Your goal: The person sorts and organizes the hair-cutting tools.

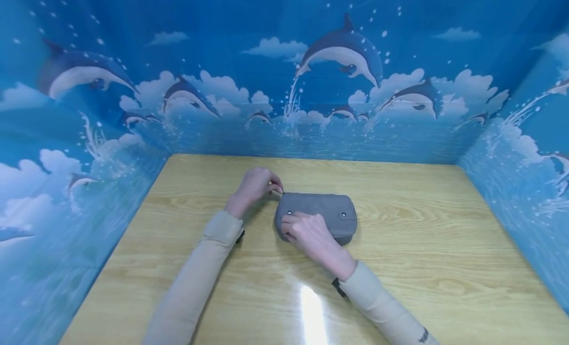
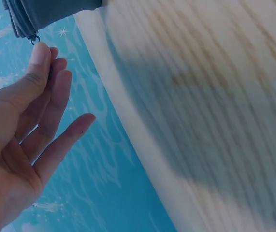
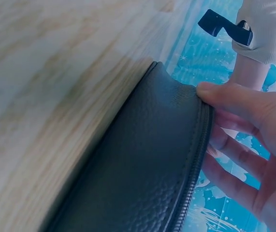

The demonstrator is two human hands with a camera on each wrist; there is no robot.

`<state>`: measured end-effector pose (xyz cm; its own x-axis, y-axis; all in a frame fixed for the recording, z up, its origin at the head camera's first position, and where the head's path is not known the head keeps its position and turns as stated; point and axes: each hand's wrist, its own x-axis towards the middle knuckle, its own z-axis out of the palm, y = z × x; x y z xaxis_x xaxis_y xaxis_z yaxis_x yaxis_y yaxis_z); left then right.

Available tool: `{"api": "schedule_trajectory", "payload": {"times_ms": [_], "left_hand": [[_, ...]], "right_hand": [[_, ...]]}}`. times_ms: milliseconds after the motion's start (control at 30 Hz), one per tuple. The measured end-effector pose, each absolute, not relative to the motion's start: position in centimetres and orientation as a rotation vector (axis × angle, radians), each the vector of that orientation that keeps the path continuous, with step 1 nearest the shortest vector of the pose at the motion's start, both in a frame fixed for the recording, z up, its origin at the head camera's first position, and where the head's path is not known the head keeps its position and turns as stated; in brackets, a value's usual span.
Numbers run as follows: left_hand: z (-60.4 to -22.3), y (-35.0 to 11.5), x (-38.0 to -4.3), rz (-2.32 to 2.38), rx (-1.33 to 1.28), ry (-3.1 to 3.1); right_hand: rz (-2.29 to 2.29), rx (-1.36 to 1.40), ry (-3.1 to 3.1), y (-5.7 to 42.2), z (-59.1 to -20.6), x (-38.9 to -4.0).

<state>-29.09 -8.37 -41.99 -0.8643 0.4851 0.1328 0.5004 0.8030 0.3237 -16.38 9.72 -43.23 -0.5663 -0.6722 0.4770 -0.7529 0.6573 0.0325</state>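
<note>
A grey pebbled pouch [image 1: 320,205] with two silver snaps lies on the wooden table. At its far left corner my left hand [image 1: 258,183] pinches the zipper pull [image 2: 35,38], whose small ring shows above the thumb; the rest of the pull is hidden in the fingers. My right hand [image 1: 310,234] grips the pouch near its left end. In the right wrist view the thumb [image 3: 212,93] presses on the pouch's edge, with the other fingers behind it. Closed zipper teeth [image 3: 188,195] run along that edge.
The wood-grain table [image 1: 422,266] extends on all sides of the pouch. Blue dolphin-print curtains [image 1: 284,88] stand behind it and along both sides. Dark straps show at both sleeve cuffs. A bright glare [image 1: 312,310] lies on the table in front.
</note>
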Motion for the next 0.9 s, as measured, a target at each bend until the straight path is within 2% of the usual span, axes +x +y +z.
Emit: {"api": "schedule_trajectory", "payload": {"times_ms": [267,633,767,900], "left_hand": [[-41.7,-6.8,-28.8,-0.485,-0.883,-2.899],[-42.2,-7.5,-28.3,-0.606,-0.816,-2.898],[-42.1,-7.7,-28.2,-0.621,-0.809,-2.898],[-41.8,-7.6,-28.2,-0.589,-0.783,-2.909]], "right_hand": [[0.24,1.109,-2.415,9.8,-43.4,-16.4],[0.359,1.108,-2.62,10.5,-41.9,-16.5],[0.401,1.131,-2.741,11.8,-39.3,-18.2],[0.317,1.194,-2.775,12.4,-36.8,-21.8]]}}
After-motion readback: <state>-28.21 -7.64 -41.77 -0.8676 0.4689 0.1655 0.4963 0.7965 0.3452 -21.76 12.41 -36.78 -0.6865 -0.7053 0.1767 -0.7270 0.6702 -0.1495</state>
